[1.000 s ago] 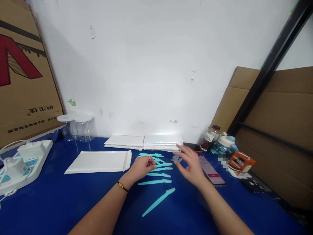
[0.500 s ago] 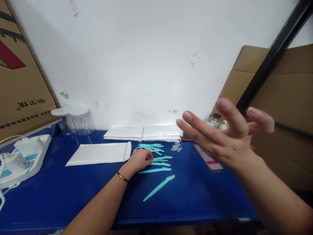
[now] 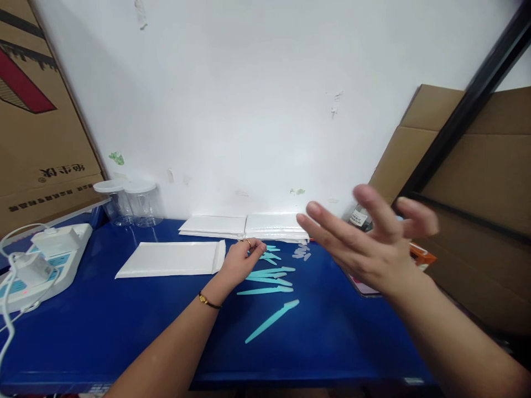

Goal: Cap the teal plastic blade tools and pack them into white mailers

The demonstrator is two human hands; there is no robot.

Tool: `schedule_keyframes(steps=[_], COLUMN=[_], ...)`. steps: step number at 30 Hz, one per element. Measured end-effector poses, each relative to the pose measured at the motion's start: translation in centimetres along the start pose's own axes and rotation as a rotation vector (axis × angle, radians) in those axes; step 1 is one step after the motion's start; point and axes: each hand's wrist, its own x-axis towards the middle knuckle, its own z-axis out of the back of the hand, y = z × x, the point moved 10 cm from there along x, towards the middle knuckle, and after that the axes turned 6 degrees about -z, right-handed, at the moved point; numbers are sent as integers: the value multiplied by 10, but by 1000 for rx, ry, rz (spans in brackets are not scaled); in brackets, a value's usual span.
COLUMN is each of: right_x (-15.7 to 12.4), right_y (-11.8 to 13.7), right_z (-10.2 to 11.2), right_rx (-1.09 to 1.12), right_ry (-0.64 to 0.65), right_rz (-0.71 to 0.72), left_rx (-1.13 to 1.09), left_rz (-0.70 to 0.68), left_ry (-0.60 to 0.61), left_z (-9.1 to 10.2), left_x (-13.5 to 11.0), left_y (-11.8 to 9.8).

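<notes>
Several slim turquoise plastic razors lie in a loose pile on the blue table, and one more turquoise razor lies apart, nearer to me. My left hand rests on the pile's left side with its fingers curled and pinching at one of the razors. My right hand hangs in the air above the table's right side, fingers spread, holding nothing. A few small clear caps lie just behind the pile.
A white padded envelope lies left of the pile; stacks of white envelopes sit by the wall. Two clear jars and a power strip stand at the left. A phone, bottles and an orange box lie behind my right hand.
My right hand rose from the table into the air and now sits slightly lower. My left hand shifted a little farther back along the pile. The view tilted upward.
</notes>
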Motion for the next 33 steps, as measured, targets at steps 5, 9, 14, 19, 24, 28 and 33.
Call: schedule_keyframes(steps=[5,9,14,19,24,28,33], right_x=[-39,-49,-51,-51,-56,-51,-23], right_y=[54,42,32,25,23,20,-51], right_z=[-63,-112,-132,-140,-144,-138,-116], right_rx=[-607,-650,-590,-543,-513,-456,-328], right_ry=[-112,-136,-131,-103,-102,-39,95], right_rz=[550,548,519,503,481,447,115], left_rx=[-456,-553,-582,-683,-761,-643,46], left_rz=[45,131,179,240,280,226,15], left_ry=[-88,-87,-65,-54,-25,5,-57], left_z=[-1,-13,-23,-31,-41,-41,-7], left_x=[-6,-9,-10,-11,-13,-10,-1], left_y=[-12,-7,2,15,20,19,24])
